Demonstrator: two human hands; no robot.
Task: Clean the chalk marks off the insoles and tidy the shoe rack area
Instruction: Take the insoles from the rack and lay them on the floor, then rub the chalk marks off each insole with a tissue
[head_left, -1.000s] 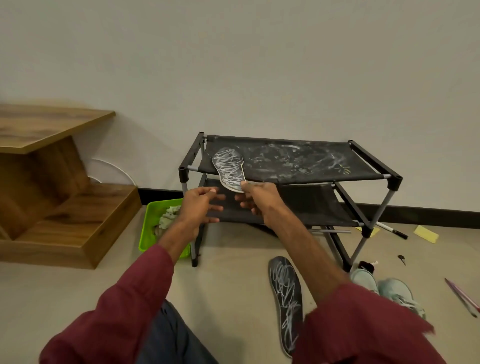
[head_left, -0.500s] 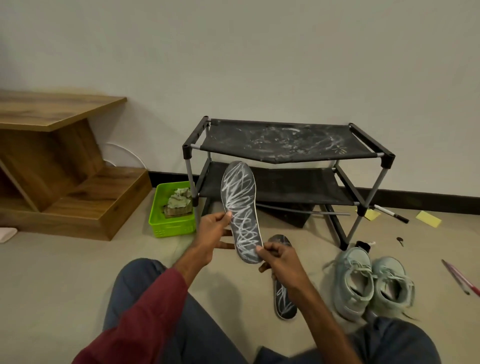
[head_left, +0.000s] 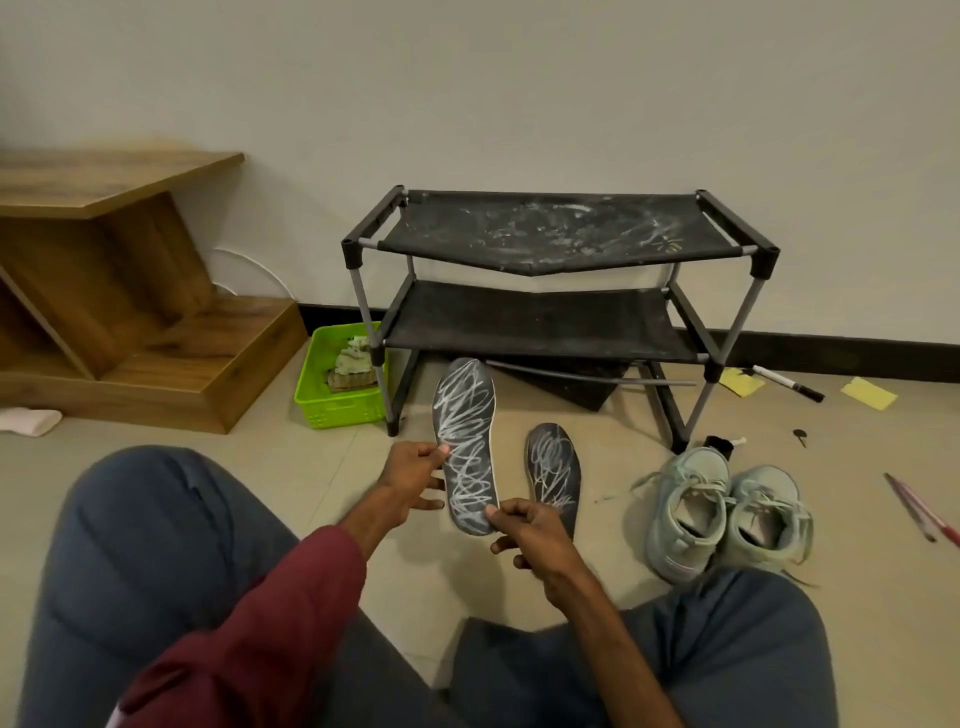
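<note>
A dark insole (head_left: 466, 431) covered in white chalk scribbles is held up in front of me, above the floor. My left hand (head_left: 413, 475) pinches its left edge near the middle. My right hand (head_left: 527, 530) pinches its heel end from below. A second scribbled insole (head_left: 553, 470) lies flat on the floor just to the right. Behind them stands the black two-tier shoe rack (head_left: 556, 244), its top shelf smeared with chalk dust.
A green basket (head_left: 337, 400) holding a rag sits left of the rack, beside a wooden step unit (head_left: 130, 291). A pair of pale green sneakers (head_left: 727, 514) stands on the right. A marker (head_left: 787, 383), yellow notes (head_left: 868, 393), a loose rod (head_left: 592, 375) and pens (head_left: 922, 512) litter the floor.
Both hands have brought the scribbled insole from the rack's top shelf down and toward me. My view has dropped lower, showing my knees and the sneakers.
</note>
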